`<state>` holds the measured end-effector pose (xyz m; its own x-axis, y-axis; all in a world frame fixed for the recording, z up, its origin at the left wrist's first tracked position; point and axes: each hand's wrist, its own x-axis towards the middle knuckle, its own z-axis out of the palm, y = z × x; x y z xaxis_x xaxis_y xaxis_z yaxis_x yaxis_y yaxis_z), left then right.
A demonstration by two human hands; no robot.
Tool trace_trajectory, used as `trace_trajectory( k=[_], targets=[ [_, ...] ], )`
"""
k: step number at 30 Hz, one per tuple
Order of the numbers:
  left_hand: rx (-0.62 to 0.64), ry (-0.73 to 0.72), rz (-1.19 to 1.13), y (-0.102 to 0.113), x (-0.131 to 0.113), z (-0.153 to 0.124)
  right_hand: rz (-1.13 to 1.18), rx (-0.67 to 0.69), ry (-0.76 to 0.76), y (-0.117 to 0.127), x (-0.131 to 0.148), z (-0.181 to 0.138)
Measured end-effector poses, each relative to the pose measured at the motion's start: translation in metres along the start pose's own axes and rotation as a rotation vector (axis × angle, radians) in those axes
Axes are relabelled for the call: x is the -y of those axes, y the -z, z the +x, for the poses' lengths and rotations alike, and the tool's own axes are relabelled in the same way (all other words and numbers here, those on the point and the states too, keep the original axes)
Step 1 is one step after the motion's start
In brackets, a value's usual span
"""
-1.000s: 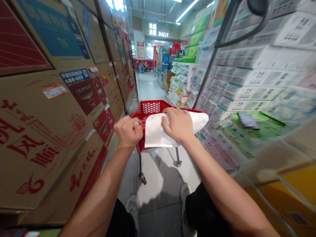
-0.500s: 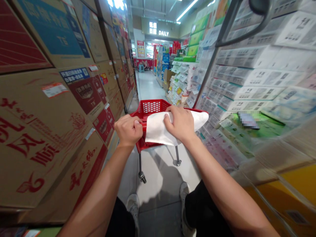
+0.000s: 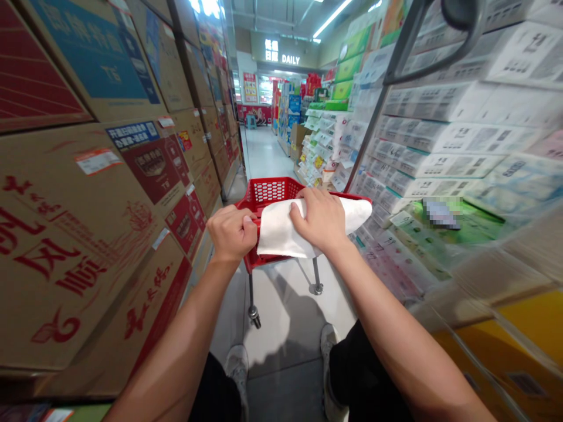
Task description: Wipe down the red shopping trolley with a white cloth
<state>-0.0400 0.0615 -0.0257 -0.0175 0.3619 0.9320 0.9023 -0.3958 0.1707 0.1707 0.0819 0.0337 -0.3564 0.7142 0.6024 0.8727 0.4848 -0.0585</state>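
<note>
A red plastic shopping cart [image 3: 275, 189] stands in front of me, its handle crossing between my hands. My left hand [image 3: 231, 231] is closed around the left end of the handle, with the thumb along the front of the fist. Over the middle and right of the handle lies a white cloth [image 3: 277, 234], its near edge hanging down. My right hand [image 3: 321, 220] presses on the cloth with fingers curled over the far side and thumb on top, gripping cloth and handle together. The fingertips of my right hand are hidden.
Stacked cardboard boxes [image 3: 61, 234] line the left side. On the right rise piles of white wrapped packs [image 3: 457, 129] beside a grey metal frame [image 3: 367, 138]. The tiled aisle floor [image 3: 264, 152] runs ahead to a small blue stool [image 3: 251, 121].
My left hand has shifted slightly right along the handle, closer to the cloth. The cloth's left edge has moved a little left; my right hand is almost unchanged.
</note>
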Motion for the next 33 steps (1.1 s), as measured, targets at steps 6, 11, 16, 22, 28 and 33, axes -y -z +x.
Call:
trace_trajectory(
  k=[6,11,16,22,28,33],
  targets=[
    [-0.021,-0.010,0.026,0.000,-0.003,0.001,-0.008,0.090,0.058,0.004,0.000,0.001],
    [-0.003,-0.039,0.035,0.001,-0.003,0.002,-0.030,0.147,0.025,0.008,-0.001,0.006],
    [0.001,-0.087,0.006,0.002,0.001,0.003,0.003,0.228,-0.119,0.010,-0.024,0.013],
    [-0.031,0.001,0.063,-0.001,-0.003,0.002,-0.035,0.188,-0.075,0.009,-0.031,0.011],
    [-0.026,-0.038,0.096,-0.001,-0.007,0.004,0.036,0.091,0.266,0.000,0.018,0.002],
    [0.026,-0.053,0.086,0.002,0.000,0.003,0.087,0.103,0.261,0.001,0.029,0.003]
  ],
)
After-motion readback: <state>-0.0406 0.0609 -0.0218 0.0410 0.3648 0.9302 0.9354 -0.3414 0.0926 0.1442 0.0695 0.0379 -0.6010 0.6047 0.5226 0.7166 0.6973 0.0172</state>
